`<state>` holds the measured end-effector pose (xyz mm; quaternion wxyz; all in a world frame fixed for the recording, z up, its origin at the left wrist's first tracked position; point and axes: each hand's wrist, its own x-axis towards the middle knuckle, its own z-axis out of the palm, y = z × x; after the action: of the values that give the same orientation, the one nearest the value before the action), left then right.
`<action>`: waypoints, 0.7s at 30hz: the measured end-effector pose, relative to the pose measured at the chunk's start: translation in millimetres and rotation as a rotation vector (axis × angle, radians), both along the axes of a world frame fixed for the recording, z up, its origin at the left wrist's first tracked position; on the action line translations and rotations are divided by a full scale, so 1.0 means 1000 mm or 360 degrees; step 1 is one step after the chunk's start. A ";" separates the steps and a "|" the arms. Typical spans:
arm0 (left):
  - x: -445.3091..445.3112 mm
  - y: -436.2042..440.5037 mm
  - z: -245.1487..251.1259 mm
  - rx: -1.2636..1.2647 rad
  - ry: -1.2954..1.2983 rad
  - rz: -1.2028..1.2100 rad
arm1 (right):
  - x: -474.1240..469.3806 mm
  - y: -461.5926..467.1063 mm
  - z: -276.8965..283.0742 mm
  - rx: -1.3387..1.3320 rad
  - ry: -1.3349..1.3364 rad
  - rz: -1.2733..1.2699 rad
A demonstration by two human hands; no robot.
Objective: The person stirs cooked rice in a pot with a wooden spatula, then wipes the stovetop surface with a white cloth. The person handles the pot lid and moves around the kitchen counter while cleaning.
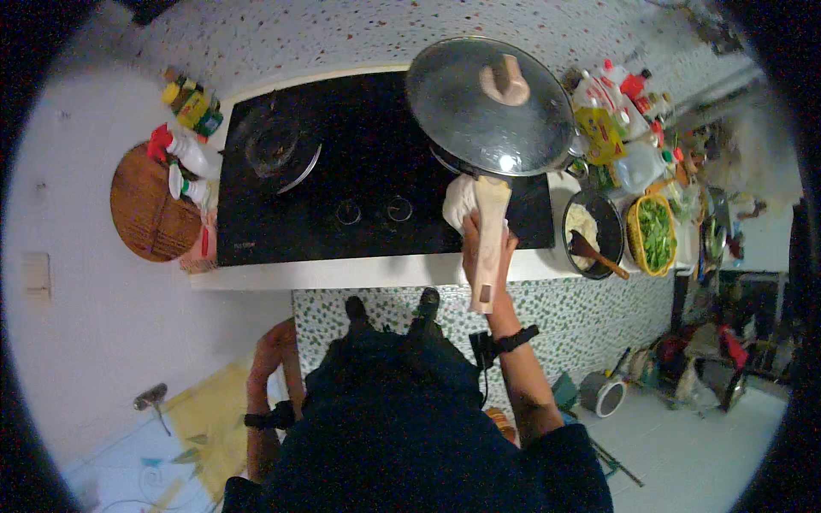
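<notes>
My right hand (489, 253) is low over the front of the black glass cooktop (365, 154), beneath the pan's pale wood-look handle (490, 243). It holds a bunched white cloth (458, 202); the handle hides part of the grip. A glass lid (490, 122) with a wood-look knob covers the pan on the right burner. My left hand (282, 336) hangs bent beside my body, below the counter's front edge; its fingers are unclear. Nothing sits on the left burner (276, 151).
Right of the cooktop stand a black pan (621, 224) with pale food and a wooden spatula (596, 253), a yellow basket (635, 234) of greens, and bottles (641, 168). At left are spray bottles (195, 154) and a round wooden board (151, 211).
</notes>
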<state>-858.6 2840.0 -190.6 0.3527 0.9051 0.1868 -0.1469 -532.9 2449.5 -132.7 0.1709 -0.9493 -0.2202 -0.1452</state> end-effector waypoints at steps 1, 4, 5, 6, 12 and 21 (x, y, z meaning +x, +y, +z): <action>-0.014 0.011 -0.003 -0.0438 0.0218 0.0359 | -0.006 0.004 -0.002 0.0365 -0.0106 0.0169; -0.039 0.027 -0.018 -0.0517 -0.0016 0.0331 | -0.010 0.038 -0.004 0.0168 0.0111 0.0111; -0.045 0.029 -0.019 -0.0511 0.0015 0.0390 | -0.006 0.056 -0.003 0.0395 0.0282 0.0044; -0.049 0.035 -0.020 -0.0502 0.0003 0.0428 | -0.002 0.075 -0.001 0.0336 0.0322 0.0004; -0.081 0.075 -0.019 -0.0522 0.0143 0.0528 | 0.057 0.151 0.008 -0.0110 0.0425 -0.0072; -0.162 0.092 -0.034 -0.0673 0.0132 0.1024 | 0.206 0.242 -0.016 -0.1397 -0.0035 0.0241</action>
<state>-1020.9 2932.3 -224.6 0.5515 0.7008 0.4410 -0.1005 -327.0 2691.4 -148.3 -0.2404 -0.9116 -0.3317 -0.0351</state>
